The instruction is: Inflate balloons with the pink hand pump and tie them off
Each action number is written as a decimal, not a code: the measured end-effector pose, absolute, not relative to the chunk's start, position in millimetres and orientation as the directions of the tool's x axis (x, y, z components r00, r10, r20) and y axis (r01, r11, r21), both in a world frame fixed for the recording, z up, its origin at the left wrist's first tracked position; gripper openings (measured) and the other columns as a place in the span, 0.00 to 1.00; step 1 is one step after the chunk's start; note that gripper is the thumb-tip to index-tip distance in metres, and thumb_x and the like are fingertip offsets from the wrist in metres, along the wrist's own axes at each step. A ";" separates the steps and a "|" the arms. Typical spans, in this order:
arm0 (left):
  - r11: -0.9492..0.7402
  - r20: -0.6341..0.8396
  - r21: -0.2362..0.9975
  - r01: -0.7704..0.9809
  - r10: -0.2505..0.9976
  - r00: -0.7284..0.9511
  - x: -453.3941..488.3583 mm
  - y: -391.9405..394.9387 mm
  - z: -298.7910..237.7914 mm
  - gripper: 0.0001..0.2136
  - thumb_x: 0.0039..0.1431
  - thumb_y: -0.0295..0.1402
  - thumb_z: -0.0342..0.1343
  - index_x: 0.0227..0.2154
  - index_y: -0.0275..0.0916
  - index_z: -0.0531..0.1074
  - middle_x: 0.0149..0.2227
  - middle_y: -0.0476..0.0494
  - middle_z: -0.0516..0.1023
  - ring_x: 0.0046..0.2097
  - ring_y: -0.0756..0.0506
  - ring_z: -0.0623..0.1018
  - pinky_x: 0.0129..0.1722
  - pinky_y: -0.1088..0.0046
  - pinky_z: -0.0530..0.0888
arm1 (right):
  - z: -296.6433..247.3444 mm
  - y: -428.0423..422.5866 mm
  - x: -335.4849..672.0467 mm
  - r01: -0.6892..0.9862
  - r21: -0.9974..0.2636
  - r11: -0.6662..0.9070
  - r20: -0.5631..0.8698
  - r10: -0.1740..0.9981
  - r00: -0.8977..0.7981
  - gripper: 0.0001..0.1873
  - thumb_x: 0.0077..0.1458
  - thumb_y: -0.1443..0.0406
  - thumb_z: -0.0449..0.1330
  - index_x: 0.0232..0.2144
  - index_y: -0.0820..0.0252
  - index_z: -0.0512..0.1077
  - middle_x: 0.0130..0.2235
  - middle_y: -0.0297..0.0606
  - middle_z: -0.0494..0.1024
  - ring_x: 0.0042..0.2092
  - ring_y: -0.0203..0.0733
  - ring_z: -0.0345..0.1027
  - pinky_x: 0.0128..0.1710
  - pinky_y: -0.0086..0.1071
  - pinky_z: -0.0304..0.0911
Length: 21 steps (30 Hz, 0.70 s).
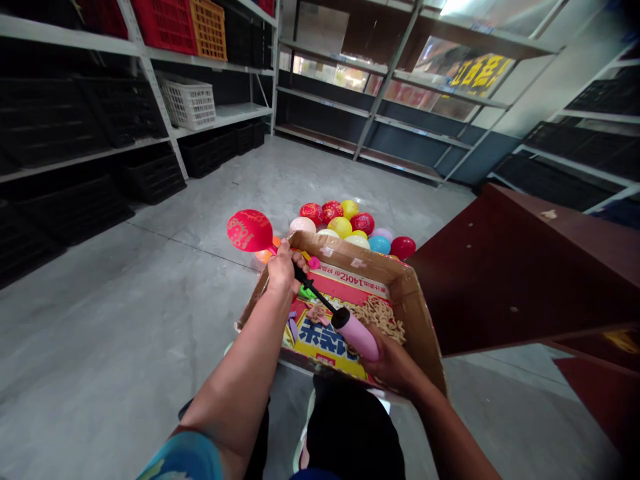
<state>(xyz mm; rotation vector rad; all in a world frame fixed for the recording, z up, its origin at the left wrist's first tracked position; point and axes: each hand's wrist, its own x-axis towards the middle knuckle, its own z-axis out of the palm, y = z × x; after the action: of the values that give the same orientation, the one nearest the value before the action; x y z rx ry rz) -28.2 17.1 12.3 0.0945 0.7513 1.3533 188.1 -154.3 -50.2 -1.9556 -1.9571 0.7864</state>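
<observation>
Red balloon (250, 231), looks part-filled, just off the far left corner of the cardboard box (423, 313), neck at the left hand (286, 268). Left grip: fingers closed round the neck and the black nozzle end of the pump (357, 335). Right hand (387, 360): wrapped round the pink barrel, black rod showing between.

Risks, big to small: box could tip if a forearm leans on its rim; pump could jerk off line if the right hand pushes crooked; balloon could fly off or lose air if the left fingers slacken, or burst if overfilled.

Containers: white rack (50, 37) to the left holds black crates (120, 107), a red crate (167, 30), a white basket (190, 103), an orange crate (209, 28); contents can't be told. Box before the knees, printed base showing; inside, a heap of tan loops (381, 317), then small limp coloured bits, one green (306, 293). Finished balloons (340, 227) sit beyond its far wall, uncontained.
</observation>
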 end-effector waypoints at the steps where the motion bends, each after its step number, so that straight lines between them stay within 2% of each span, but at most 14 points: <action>1: 0.228 -0.406 0.506 -0.832 0.914 0.003 -27.3 17.1 11.0 0.19 0.59 0.40 0.51 0.18 0.41 0.52 0.13 0.56 0.53 0.13 0.54 0.57 0.11 0.77 0.58 | -51.1 -154.8 188.3 0.833 -0.551 -0.056 -0.199 0.978 -0.065 0.24 0.42 0.70 0.59 0.45 0.57 0.66 0.38 0.36 0.76 0.36 0.41 0.69 0.34 0.29 0.59; 5: 0.235 -0.373 0.550 -0.801 0.928 0.016 -17.6 14.8 -0.9 0.18 0.58 0.40 0.53 0.18 0.41 0.53 0.13 0.56 0.54 0.13 0.54 0.58 0.12 0.78 0.58 | -48.4 -146.3 171.9 0.811 -0.584 -0.034 -0.191 0.977 -0.097 0.27 0.42 0.70 0.58 0.48 0.57 0.64 0.39 0.36 0.76 0.35 0.41 0.68 0.33 0.29 0.58; 9: 0.249 -0.351 0.579 -0.776 0.935 0.038 -6.9 9.7 -9.2 0.18 0.56 0.40 0.55 0.18 0.40 0.55 0.13 0.55 0.57 0.14 0.54 0.60 0.13 0.79 0.59 | -43.1 -127.8 146.9 0.814 -0.579 -0.039 -0.170 0.983 -0.073 0.25 0.42 0.68 0.60 0.46 0.58 0.64 0.38 0.38 0.76 0.35 0.41 0.68 0.32 0.29 0.58; 15: 0.292 -0.386 0.543 -0.787 0.920 0.075 -7.3 7.0 -3.0 0.18 0.57 0.40 0.54 0.18 0.40 0.55 0.13 0.55 0.56 0.13 0.54 0.59 0.12 0.78 0.58 | -41.7 -122.3 138.2 0.810 -0.584 -0.050 -0.150 0.988 -0.046 0.22 0.44 0.68 0.60 0.44 0.58 0.65 0.36 0.36 0.76 0.33 0.40 0.68 0.31 0.28 0.57; 19: 0.258 -0.381 0.524 -0.812 0.923 0.047 -21.6 11.7 7.4 0.18 0.60 0.38 0.51 0.18 0.41 0.52 0.13 0.55 0.53 0.13 0.54 0.58 0.12 0.77 0.58 | -43.3 -136.2 159.5 0.819 -0.574 -0.018 -0.152 0.985 -0.086 0.18 0.44 0.69 0.59 0.41 0.58 0.66 0.35 0.35 0.75 0.33 0.40 0.68 0.32 0.29 0.58; 21: 0.239 -0.361 0.517 -0.822 0.931 0.044 -29.0 14.4 11.5 0.18 0.61 0.37 0.48 0.18 0.41 0.52 0.13 0.56 0.53 0.13 0.54 0.58 0.11 0.78 0.58 | -45.1 -143.3 172.1 0.822 -0.568 -0.033 -0.171 0.982 -0.079 0.21 0.42 0.70 0.59 0.43 0.57 0.66 0.36 0.34 0.76 0.35 0.40 0.69 0.34 0.29 0.60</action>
<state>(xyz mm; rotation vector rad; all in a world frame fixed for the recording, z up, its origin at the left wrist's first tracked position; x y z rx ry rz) -29.0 14.4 11.5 0.1877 0.7167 1.3517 172.1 -143.3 -45.1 -1.9112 -1.9611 0.7978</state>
